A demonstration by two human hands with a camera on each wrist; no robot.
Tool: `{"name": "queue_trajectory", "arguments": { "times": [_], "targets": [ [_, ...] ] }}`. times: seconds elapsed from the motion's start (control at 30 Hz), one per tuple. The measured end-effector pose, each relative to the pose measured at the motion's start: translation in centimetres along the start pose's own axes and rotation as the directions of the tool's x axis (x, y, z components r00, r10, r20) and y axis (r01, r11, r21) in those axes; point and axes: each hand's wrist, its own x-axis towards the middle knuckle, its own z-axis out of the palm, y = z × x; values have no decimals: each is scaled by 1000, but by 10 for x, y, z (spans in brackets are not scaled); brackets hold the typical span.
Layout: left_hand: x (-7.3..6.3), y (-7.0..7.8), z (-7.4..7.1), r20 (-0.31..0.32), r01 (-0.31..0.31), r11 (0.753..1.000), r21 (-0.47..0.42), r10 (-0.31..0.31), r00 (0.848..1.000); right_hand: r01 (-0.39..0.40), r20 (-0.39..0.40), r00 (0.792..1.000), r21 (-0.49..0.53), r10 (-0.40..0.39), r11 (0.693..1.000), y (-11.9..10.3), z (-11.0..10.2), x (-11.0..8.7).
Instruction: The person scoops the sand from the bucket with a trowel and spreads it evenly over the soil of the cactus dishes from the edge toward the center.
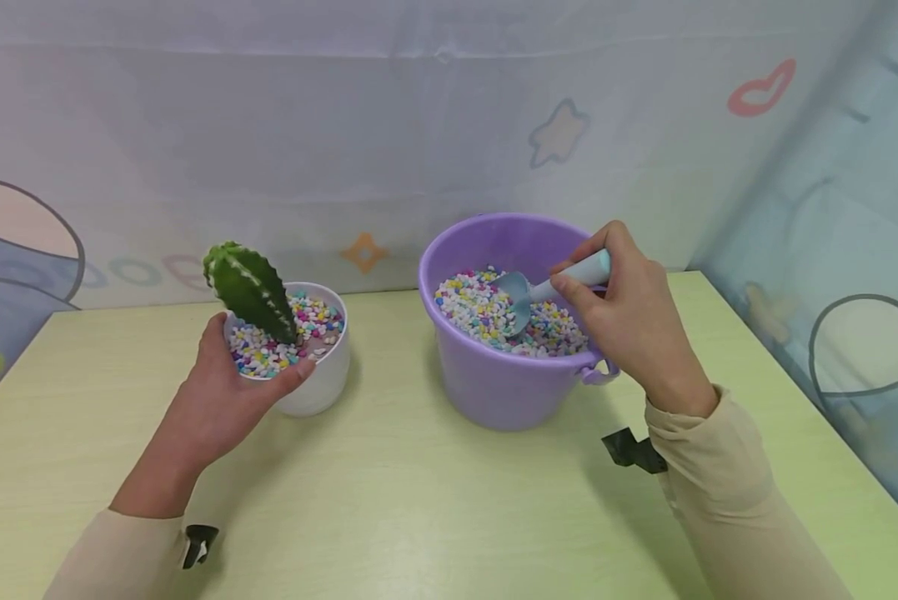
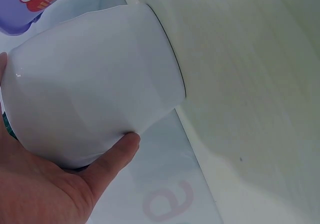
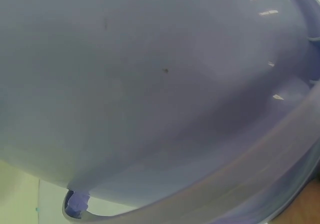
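Note:
A white pot (image 1: pixel 324 379) on the left holds a green cactus (image 1: pixel 249 287) leaning left among colourful pebbles (image 1: pixel 321 312). My left hand (image 1: pixel 219 404) grips this pot from its near left side, with the thumb along the near rim. The left wrist view shows the pot's smooth side (image 2: pixel 95 79) close up, a finger lying against it. In my right hand (image 1: pixel 632 312) is the handle of a light blue scoop (image 1: pixel 519 298), whose blade rests among pebbles (image 1: pixel 474 310) inside a purple bucket (image 1: pixel 494 392). Only the bucket's wall (image 3: pixel 150 84) and handle fill most of the right wrist view.
Pot and bucket stand side by side on a pale wooden table (image 1: pixel 388 500). Behind it hangs a printed cloth (image 1: pixel 268 125), with another on the right side. The bucket's carrying handle (image 3: pixel 240 179) curves along its outside.

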Motion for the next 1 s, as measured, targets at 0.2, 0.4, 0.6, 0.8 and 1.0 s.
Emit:
{"name": "queue_trajectory", "arguments": {
  "times": [0.2, 0.4, 0.6, 0.8, 1.0],
  "targets": [
    [0, 0, -1, 5, 6, 1000, 4, -6, 1000, 6, -1, 1000, 3, -6, 1000, 0, 0, 0],
    [0, -2, 0, 15, 16, 1000, 13, -16, 1000, 4, 7, 1000, 8, -4, 1000, 0, 0, 0],
    [0, -1, 0, 16, 20, 1000, 20, -20, 1000, -11, 8, 1000, 6, 11, 1000, 0, -1, 0],
    [0, -2, 1, 15, 26, 999, 26, -26, 1000, -9, 8, 1000, 7, 9, 1000, 0, -1, -1],
    [0, -1, 0, 14, 31, 999, 32, -32, 999, -16, 11, 1000, 11, 16, 1000, -1, -1, -1]
  ]
}}
